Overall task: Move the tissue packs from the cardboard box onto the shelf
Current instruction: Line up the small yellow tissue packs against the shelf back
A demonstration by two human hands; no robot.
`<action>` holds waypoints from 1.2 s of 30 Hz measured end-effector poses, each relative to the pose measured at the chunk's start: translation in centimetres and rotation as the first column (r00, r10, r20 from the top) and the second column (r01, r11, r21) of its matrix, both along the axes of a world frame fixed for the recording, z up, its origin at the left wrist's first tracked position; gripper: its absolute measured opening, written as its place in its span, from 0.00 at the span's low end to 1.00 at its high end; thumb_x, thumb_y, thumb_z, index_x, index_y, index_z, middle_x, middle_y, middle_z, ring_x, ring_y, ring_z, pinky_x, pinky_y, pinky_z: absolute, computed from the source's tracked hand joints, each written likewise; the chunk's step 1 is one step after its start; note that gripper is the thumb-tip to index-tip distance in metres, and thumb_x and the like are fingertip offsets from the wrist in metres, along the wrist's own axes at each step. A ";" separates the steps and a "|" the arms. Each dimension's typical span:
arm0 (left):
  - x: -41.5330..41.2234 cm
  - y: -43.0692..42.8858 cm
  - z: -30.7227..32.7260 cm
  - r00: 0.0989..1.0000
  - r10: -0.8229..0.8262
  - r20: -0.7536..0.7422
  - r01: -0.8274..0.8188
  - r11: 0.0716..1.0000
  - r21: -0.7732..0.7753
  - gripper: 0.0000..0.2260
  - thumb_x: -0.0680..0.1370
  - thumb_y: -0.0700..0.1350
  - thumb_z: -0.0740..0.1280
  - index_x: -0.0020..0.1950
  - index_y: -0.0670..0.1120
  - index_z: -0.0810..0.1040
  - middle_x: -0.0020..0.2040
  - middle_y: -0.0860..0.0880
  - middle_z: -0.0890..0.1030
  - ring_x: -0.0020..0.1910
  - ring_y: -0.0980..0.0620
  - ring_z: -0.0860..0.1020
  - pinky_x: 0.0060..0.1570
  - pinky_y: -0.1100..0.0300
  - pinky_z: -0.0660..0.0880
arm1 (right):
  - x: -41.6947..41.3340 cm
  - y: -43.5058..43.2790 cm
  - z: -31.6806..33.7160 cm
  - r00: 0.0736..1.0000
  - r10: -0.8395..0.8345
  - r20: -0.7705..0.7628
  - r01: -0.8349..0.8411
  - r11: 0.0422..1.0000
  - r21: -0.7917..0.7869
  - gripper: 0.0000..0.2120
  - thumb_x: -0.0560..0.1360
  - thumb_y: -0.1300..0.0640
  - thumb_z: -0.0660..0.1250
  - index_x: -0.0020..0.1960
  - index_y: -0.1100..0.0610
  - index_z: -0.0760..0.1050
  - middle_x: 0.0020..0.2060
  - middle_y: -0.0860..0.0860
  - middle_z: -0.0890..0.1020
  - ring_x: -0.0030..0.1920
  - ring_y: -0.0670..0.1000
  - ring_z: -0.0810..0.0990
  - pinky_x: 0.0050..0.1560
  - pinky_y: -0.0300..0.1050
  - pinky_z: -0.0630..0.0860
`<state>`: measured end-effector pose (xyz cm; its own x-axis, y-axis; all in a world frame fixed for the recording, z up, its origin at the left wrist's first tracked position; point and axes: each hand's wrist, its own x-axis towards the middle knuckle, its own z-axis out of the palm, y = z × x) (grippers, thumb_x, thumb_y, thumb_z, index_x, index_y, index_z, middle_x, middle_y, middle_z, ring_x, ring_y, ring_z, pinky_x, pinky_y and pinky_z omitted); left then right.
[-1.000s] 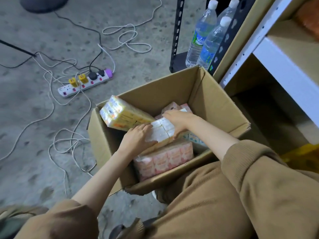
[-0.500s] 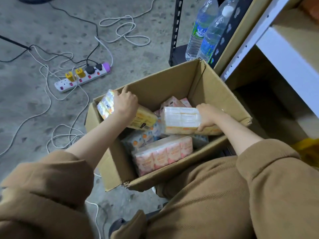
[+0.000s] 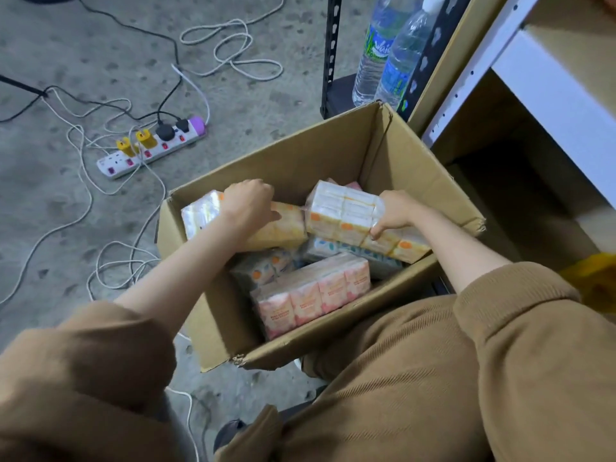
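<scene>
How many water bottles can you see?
2. Both stand on the black rack behind the box: the left bottle in plain view, the right bottle partly behind a post. More may be hidden there.

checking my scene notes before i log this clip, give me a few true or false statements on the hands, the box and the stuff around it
1. The left hand grips a yellow tissue pack inside the cardboard box. True.
2. The right hand is empty. False: it holds a white-and-orange tissue pack.
3. The pink tissue pack is held by a hand. False: it lies untouched in the box, on the side nearest the person.
4. Water bottles stand on the black rack beyond the box. True.
5. The power strip has nothing plugged in. False: several plugs sit in it.
</scene>
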<state>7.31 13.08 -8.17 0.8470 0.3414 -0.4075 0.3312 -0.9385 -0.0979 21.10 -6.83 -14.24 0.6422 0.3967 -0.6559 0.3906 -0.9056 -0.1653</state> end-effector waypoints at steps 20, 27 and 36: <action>-2.0 0.5 -4.8 0.671 0.529 -0.519 -0.738 0.542 -0.401 0.42 0.71 0.67 0.60 0.73 0.38 0.59 0.72 0.42 0.67 0.69 0.40 0.68 0.67 0.50 0.65 | -0.5 -0.2 -1.0 0.999 0.035 0.001 -0.035 0.999 0.036 0.36 0.57 0.49 0.79 0.59 0.61 0.70 0.56 0.57 0.77 0.53 0.58 0.77 0.48 0.46 0.74; -0.7 -3.3 -5.6 0.753 0.498 -0.430 -0.648 0.673 -0.355 0.43 0.68 0.70 0.62 0.70 0.38 0.66 0.69 0.42 0.70 0.65 0.42 0.71 0.56 0.55 0.69 | -1.6 -0.2 -2.0 0.999 0.050 0.021 -0.050 0.999 -0.001 0.49 0.62 0.48 0.76 0.72 0.63 0.54 0.67 0.60 0.66 0.68 0.59 0.66 0.64 0.51 0.69; -0.1 -2.5 -5.2 0.757 0.520 -0.396 -0.649 0.671 -0.359 0.35 0.68 0.56 0.72 0.68 0.41 0.67 0.65 0.43 0.72 0.61 0.44 0.73 0.48 0.57 0.69 | -1.4 0.1 -1.3 1.000 0.003 0.005 -0.004 0.997 0.079 0.41 0.60 0.50 0.78 0.65 0.62 0.63 0.61 0.58 0.74 0.59 0.58 0.74 0.51 0.48 0.73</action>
